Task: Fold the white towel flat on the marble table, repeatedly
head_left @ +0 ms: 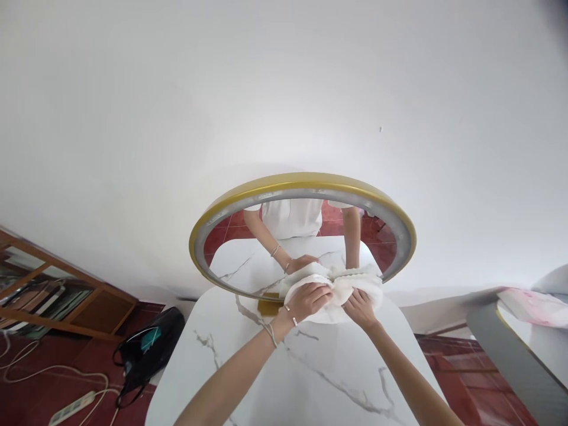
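Observation:
Both my hands press a white cloth [346, 290] against the lower edge of a round gold-framed mirror [306, 183] that stands on a white marble table [266, 367]. My left hand [308, 299] is closed over the left part of the cloth, with bracelets on its wrist. My right hand [359, 307] grips the cloth's lower right part, fingers curled into it. The mirror reflects my arms, the cloth and a white top.
A black bag [148, 349] sits on the red tiled floor at the left, beside a white power strip [71, 407] with cables. A wooden shelf [53, 296] lies at the far left. A grey-edged surface [515, 343] with pink cloth is at the right.

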Available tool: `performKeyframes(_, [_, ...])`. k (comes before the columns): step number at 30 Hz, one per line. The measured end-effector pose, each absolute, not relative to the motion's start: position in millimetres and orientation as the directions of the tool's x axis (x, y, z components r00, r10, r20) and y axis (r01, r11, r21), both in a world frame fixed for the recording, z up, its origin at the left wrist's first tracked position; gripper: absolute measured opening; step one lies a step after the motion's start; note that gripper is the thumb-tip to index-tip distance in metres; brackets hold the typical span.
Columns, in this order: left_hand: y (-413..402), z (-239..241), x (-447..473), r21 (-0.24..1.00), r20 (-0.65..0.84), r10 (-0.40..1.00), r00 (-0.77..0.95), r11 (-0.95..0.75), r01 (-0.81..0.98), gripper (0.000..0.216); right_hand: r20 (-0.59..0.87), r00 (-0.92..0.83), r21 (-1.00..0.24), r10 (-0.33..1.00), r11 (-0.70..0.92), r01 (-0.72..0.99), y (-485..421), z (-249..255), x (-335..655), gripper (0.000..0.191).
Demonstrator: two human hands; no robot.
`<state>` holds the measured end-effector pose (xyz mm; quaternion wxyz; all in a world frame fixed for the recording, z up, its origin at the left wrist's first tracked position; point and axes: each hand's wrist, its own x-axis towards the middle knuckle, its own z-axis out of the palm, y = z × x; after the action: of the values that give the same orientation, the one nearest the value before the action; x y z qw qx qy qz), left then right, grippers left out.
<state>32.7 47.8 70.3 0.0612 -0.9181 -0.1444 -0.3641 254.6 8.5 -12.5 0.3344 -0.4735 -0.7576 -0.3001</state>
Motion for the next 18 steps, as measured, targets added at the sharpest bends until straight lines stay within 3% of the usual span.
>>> performKeyframes(4, [41,97,59,0.081,0.834,0.270,0.482,-0.923,0.376,0.023,0.838,-0.160,0.029,0.522,0.251,0.968,17,-8,264,0.023])
performKeyframes(7, [49,136,75,0.029,0.895,0.177,0.409,-0.939,0.342,0.023,0.890,-0.047,-0.035,0.454,0.169,0.985,29,17,274,0.027])
performKeyframes(10, [64,188,81,-0.058,0.940,0.060,0.336,-0.943,0.329,0.020,0.980,-0.021,-0.005,0.198,0.133,0.991,43,70,282,0.035])
performKeyframes(13, [77,238,76,-0.100,0.970,-0.012,0.242,-0.930,0.353,0.019,0.991,-0.133,0.135,-0.018,0.107,0.985,57,134,281,0.042])
performKeyframes(15, [83,262,67,-0.093,0.982,-0.024,0.186,-0.923,0.374,0.020,0.992,-0.125,0.127,-0.022,0.100,0.987,65,168,276,0.052])
performKeyframes(18, [85,273,47,-0.061,0.995,-0.019,0.095,-0.883,0.466,0.020,0.994,-0.060,0.049,0.094,0.121,0.991,71,190,263,0.058])
